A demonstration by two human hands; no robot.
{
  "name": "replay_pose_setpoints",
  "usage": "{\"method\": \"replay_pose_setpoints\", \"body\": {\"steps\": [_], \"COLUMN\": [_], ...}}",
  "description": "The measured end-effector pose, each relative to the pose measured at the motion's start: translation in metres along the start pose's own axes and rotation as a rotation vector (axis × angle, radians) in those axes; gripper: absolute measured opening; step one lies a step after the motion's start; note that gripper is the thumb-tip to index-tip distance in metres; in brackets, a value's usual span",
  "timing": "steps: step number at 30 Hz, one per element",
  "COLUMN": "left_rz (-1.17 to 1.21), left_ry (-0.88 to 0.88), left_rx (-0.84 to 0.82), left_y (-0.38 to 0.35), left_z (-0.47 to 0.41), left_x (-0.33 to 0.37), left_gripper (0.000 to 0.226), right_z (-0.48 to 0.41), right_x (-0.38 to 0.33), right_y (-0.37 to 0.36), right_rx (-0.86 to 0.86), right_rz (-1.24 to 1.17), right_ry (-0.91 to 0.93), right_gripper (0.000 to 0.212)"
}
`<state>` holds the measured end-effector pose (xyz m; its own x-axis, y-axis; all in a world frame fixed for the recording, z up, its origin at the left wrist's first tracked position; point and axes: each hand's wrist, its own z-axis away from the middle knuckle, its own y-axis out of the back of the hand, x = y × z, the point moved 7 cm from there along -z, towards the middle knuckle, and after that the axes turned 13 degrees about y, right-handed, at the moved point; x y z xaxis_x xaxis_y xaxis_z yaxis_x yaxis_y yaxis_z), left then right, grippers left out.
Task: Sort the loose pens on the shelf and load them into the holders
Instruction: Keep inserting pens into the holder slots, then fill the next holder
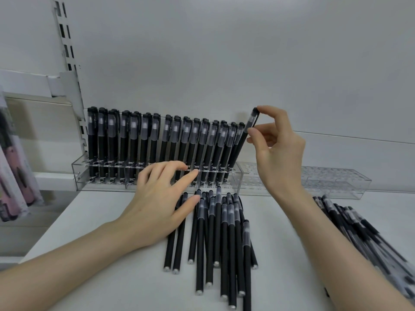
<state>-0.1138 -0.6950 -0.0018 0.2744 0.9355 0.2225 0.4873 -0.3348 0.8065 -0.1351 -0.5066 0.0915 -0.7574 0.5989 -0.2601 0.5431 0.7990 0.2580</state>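
A clear acrylic holder [77, 176] at the back of the white shelf [112, 277] carries a row of several upright black pens with frosted caps. My right hand [278, 151] pinches one black pen [252, 122] by its cap at the right end of that row, the pen tilted with its lower end in the holder. My left hand [157, 205] lies with relaxed fingers over the left side of a pile of loose black pens [222, 239] in front of the holder, fingertips near the holder's front.
A second clear holder [336, 180] with no pens stands to the right of the first. Another heap of black pens [370, 243] lies at the right edge of the shelf. Packaged goods [13, 167] stand at far left, beside a slotted shelf upright [67, 48].
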Motion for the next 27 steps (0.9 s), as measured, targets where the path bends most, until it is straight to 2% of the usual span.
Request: {"method": "replay_pose_setpoints", "body": {"steps": [8,14,19,23,25,27], "left_rz": [0.005,0.001,0.086,0.11,0.145,0.194], "left_ry": [0.012,0.031,0.072,0.125,0.202,0.289], "left_rx": [-0.007,-0.018,-0.047,-0.127,-0.227,-0.303], "left_y": [0.002,0.005,0.015,0.027,0.027,0.026], "left_z": [0.001,0.0,0.002,0.016,0.029,0.044], "left_x": [0.001,0.003,0.008,0.019,0.02,0.022], "left_gripper": [0.053,0.052,0.064,0.065,0.057,0.061], "right_z": [0.01,0.005,-0.002,0.016,0.035,0.055], "right_x": [0.014,0.012,-0.002,-0.019,-0.024,-0.027], "right_y": [-0.026,-0.022,-0.007,-0.003,-0.007,-0.014], "right_rx": [-0.275,-0.336,-0.369,-0.476,-0.569,-0.666], "right_rz": [0.105,0.187,0.187,0.157,0.115,0.042], "right_ry": [-0.076,-0.132,-0.157,-0.167,-0.176,-0.185], "right_gripper": [0.035,0.035,0.017,0.012,0.013,0.015]}}
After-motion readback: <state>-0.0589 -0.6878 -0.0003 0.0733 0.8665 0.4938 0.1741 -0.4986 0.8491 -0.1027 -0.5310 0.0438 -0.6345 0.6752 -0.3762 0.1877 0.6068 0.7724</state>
